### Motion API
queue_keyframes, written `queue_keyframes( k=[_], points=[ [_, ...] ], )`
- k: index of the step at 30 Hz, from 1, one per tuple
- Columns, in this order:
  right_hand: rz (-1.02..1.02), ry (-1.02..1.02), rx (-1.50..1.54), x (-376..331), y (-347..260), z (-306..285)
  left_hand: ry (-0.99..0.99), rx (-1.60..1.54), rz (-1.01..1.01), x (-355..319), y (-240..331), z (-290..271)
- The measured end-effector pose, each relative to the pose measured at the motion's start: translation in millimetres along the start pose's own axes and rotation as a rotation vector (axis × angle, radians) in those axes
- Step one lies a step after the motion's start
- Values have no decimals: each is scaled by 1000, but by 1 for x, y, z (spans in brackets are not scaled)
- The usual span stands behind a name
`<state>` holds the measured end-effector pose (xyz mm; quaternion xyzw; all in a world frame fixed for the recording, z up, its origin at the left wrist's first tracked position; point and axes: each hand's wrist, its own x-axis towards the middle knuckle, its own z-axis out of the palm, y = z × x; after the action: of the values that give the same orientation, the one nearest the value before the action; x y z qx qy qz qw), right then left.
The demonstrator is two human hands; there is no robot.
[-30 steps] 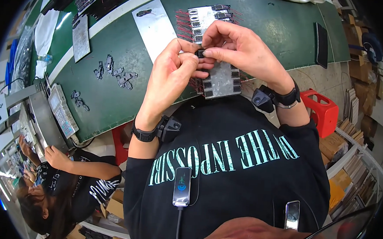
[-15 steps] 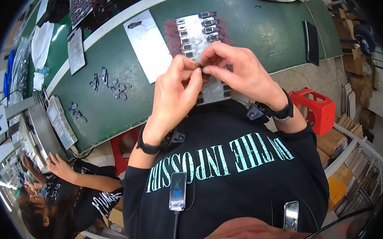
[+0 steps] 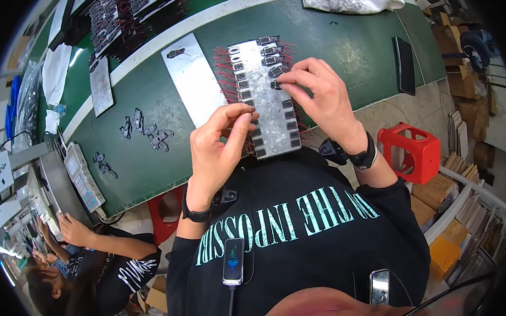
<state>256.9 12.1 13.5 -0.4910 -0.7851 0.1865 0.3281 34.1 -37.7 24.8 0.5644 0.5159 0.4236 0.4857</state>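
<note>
A long silver metal plate [image 3: 275, 122] lies in front of me, with small black rectangular parts in a column along each long side and thin red wires sticking out past the edges. My right hand [image 3: 325, 99] reaches over the right column, thumb and forefinger pinched on a small black part [image 3: 275, 85] at the plate. By the left column is my left hand [image 3: 219, 142], its thumb and forefinger curled close together. Whatever those left fingertips may hold is too small to make out. They cover some of the left column.
Left of the plate, a bare silver sheet [image 3: 191, 77] carries one black part [image 3: 176, 53]. Loose black parts [image 3: 159, 139] lie farther left. A black phone-like slab [image 3: 405, 66] rests at right on the green table [image 3: 350, 54]. A red stool [image 3: 409, 153] stands beside it. A co-worker [image 3: 87, 264] sits at left.
My hands were together over the plate and have come apart. The right moved up to the right column; the left dropped slightly to the left column. More of the plate shows.
</note>
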Motion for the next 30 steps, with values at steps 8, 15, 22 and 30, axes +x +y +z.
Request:
queue_keyframes(
  k=[8,15,22,30],
  points=[
    [-2,4,-21,5,5,7,61,0,5,-5,-5,-9],
    [1,-138,-55,-13,-11,-13,561,419,43,-20,-26,-81],
    [-30,-199,-78,-10,-18,-12,421,982,-7,-48,-53,-120],
    [29,-220,-45,-10,-22,-19,352,1185,28,-34,-62,-118]
  ],
)
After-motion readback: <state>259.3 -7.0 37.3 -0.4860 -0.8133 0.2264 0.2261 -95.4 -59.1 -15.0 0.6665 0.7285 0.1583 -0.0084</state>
